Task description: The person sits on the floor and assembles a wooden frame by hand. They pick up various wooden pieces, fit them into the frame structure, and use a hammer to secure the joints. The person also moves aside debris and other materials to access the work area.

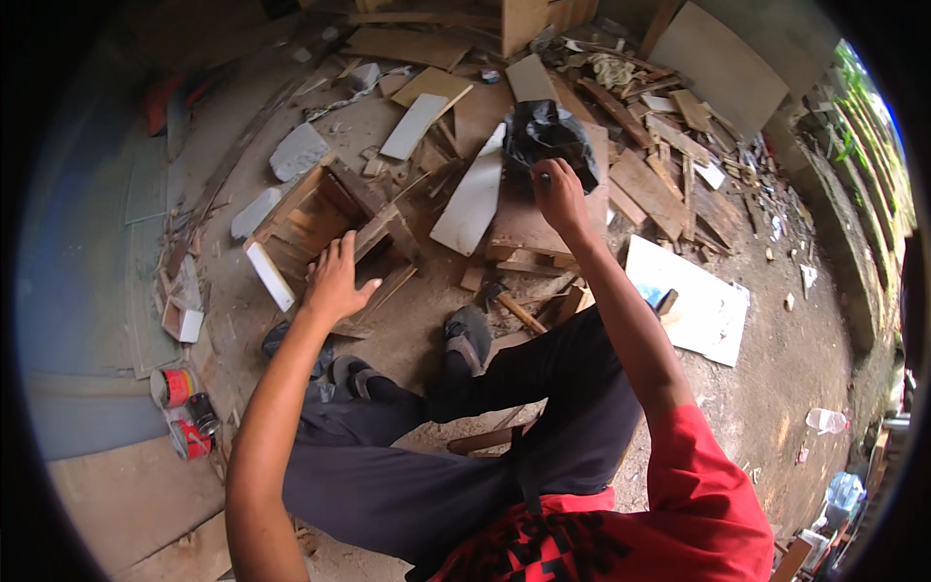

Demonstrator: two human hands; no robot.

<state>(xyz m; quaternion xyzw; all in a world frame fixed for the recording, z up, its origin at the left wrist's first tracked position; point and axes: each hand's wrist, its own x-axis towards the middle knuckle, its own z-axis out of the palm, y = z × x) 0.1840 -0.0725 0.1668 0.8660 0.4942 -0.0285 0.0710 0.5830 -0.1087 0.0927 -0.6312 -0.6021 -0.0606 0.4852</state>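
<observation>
My left hand (335,279) lies with spread fingers against the near side of a wooden box frame (281,209), which is open and tilted on the floor. My right hand (561,199) is closed at the near edge of a black plastic bag (543,131). What its fingers hold, if anything, is too small to make out. The bag sits on a brown wooden board (524,218). Below that board, near my shoes, lies a hammer (521,311) with a wooden handle. A long white panel (472,202) leans between the box frame and the board.
Scrap wood (650,184) is heaped at the back right. A white sheet (713,315) lies right of my knee. Red-labelled cans (175,387) stand at the left by a blue-grey panel (78,291). A clear plastic bottle (827,420) lies at the far right.
</observation>
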